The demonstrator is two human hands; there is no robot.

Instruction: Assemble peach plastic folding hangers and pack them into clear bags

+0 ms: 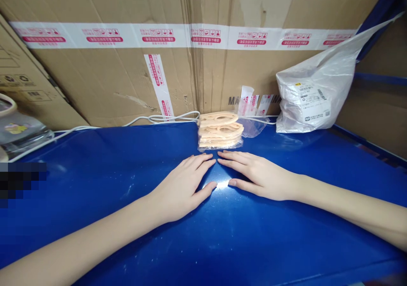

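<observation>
My left hand [182,184] rests on the blue tabletop [206,243], fingers stretched out and thumb apart, holding nothing. Opposite it lies my right hand [254,173], likewise open and bare, its fingertips close to those of the left with a small gap between. Just beyond the fingertips sits a stack of flat, cream-coloured pieces with oval openings [219,131], wrapped in clear plastic. Neither hand visibly touches this stack. What kind of pieces they are, I cannot tell.
A cardboard box [127,74] with white and red tape forms the back wall. A white plastic bag with a label [313,99] stands at the right back. White cable [136,119] runs along the box's foot. At the left edge is a clear container [19,129] with a yellow print.
</observation>
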